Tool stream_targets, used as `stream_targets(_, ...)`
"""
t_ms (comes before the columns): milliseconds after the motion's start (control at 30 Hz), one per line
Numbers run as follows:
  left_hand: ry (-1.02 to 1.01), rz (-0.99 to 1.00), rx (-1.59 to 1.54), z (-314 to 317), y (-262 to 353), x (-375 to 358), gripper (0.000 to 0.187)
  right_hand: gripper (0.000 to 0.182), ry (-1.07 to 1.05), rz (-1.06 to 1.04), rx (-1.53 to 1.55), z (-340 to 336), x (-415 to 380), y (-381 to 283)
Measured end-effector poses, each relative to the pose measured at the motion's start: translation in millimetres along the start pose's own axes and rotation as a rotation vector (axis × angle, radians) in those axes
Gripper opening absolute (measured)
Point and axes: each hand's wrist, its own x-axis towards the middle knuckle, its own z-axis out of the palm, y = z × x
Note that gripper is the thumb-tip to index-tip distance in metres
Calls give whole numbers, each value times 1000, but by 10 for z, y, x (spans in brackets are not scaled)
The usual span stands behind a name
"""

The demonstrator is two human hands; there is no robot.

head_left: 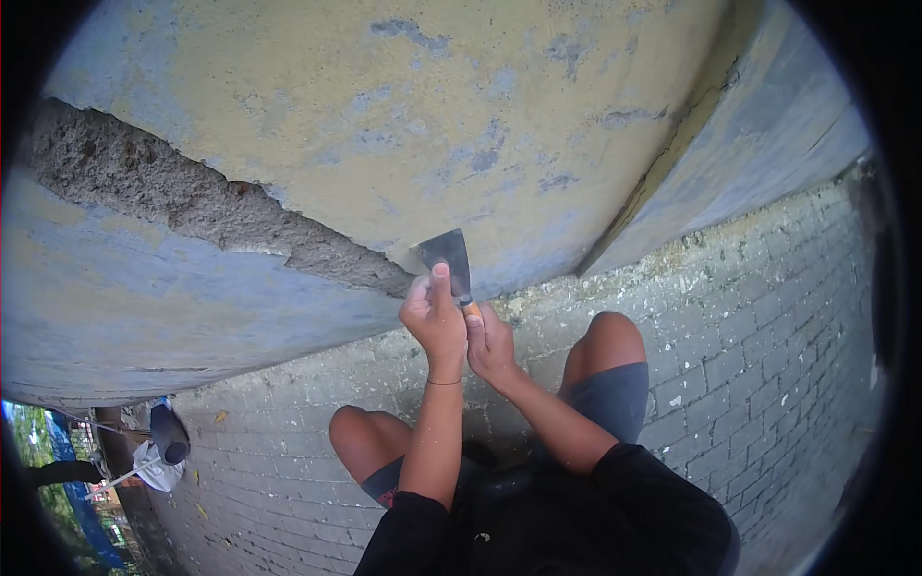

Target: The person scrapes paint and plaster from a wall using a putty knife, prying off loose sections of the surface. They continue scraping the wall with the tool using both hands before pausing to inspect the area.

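Observation:
A putty knife with a wide grey metal blade (448, 254) and an orange handle (470, 309) is held up against the wall (538, 125). My right hand (492, 346) is closed around the handle. With its thumb laid along the flat of the blade, my left hand (434, 322) pinches the blade from the left, its other fingers partly hidden. The blade's broad edge points up at the yellowish painted surface. Just left of it ends a long strip of rough, bare grey mortar (192, 192), bordered by broken plaster edges.
Brick paving (730, 374), speckled with pale flakes, runs along the wall's foot. A raised ridge (663, 158) crosses the wall on the right. My bent knees (615, 346) flank my arms. At the far left lie a white bag (159, 468) and a dark grey object (169, 435).

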Motion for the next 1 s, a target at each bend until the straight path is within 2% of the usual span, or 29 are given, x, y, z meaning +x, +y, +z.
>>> stream_targets(67, -77, 43, -50, 40, 42, 69, 34, 27, -13, 13, 7, -38, 24, 43)
stream_targets(167, -71, 26, 82, 26, -458, 79, 36, 26, 8, 43, -38, 57, 30, 420)
stream_targets(233, -75, -18, 171, 22, -395, 47, 39, 26, 25, 110, -78, 123, -8, 414)
stream_targets(333, -15, 56, 90, 4, -46, 49, 39, 23, -30, 4, -30, 56, -14, 203)
stream_targets(367, -29, 65, 88, -23, 16, 62, 40, 23, -48, 37, -35, 35, -66, 208)
stream_targets(433, -43, 53, 125, -45, -119, 30, 38, 23, -57, 31, -40, 5, 73, 213)
stream_targets(533, -49, 81, 163, 14, -410, 33, 36, 23, -26, 27, -110, 116, 19, 609)
stream_targets(567, -27, 37, 148, -12, -481, 17, 35, 23, -15, 19, -104, 150, -7, 655)
stream_targets(600, -3, -15, 137, -30, -515, 29, 35, 22, -13, 6, -64, 157, -26, 562)
stream_targets(667, 20, -49, 96, -25, -53, 45, 34, 22, -37, 18, -36, 67, -28, 265)
stream_targets(733, -45, 71, -15, -70, 124, 110, 33, 22, -91, -28, 9, -58, 73, -73)
stream_targets(800, -35, 81, -63, -19, -23, 117, 34, 23, -94, 8, 27, -39, 85, 63)
stream_targets(900, -53, 24, 211, -31, -505, 77, 35, 23, -25, -1, -64, 91, -6, 527)
stream_targets(1000, -4, 74, 148, -28, -409, 61, 33, 27, 15, 24, -90, 162, -12, 511)
